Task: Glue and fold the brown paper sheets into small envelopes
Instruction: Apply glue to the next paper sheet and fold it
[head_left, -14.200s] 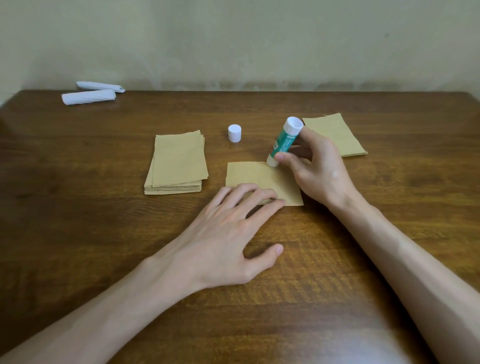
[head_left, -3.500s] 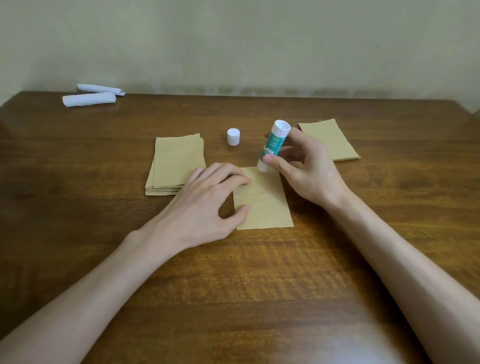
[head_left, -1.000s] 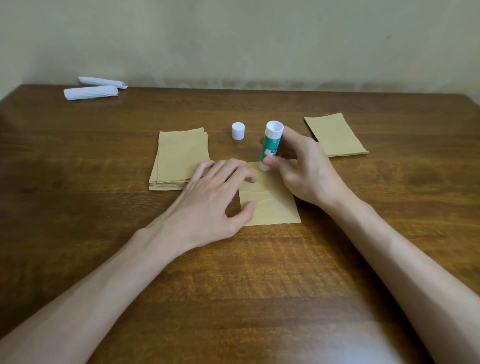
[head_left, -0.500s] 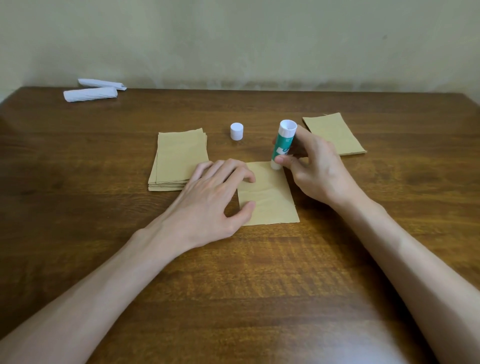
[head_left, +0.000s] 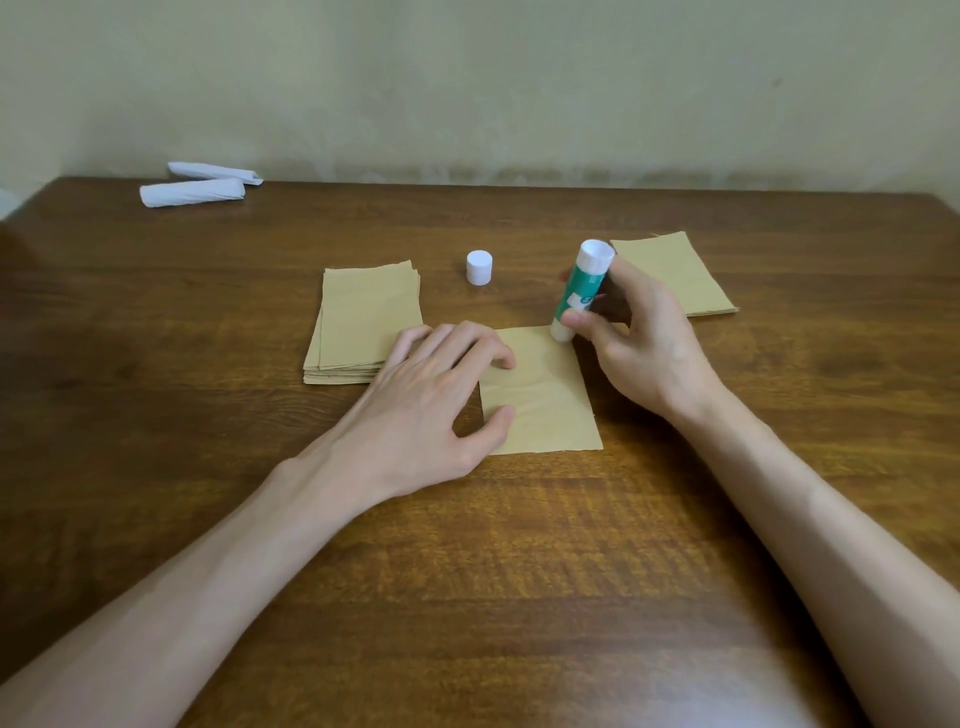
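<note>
At the far left of your wooden table (head_left: 156, 519), near the wall, two white paper rolls (head_left: 192, 191) lie side by side. Closer in, a stack of brown paper sheets (head_left: 363, 322) sits just left of your left hand (head_left: 431, 400). That hand is spread and relaxed, gripping nothing, with its fingertips and thumb pressing down the left part of a single brown sheet (head_left: 550, 410) at the centre. Beyond that sheet a white cap (head_left: 479, 267) stands alone. Your right hand (head_left: 649, 353) grips a green and white glue stick (head_left: 579, 291), fingers and thumb curled round it. The stick is tilted, and its lower tip touches the sheet's far right corner. Behind that hand, further right, lies a thin pile of brown paper (head_left: 685, 280)
</note>
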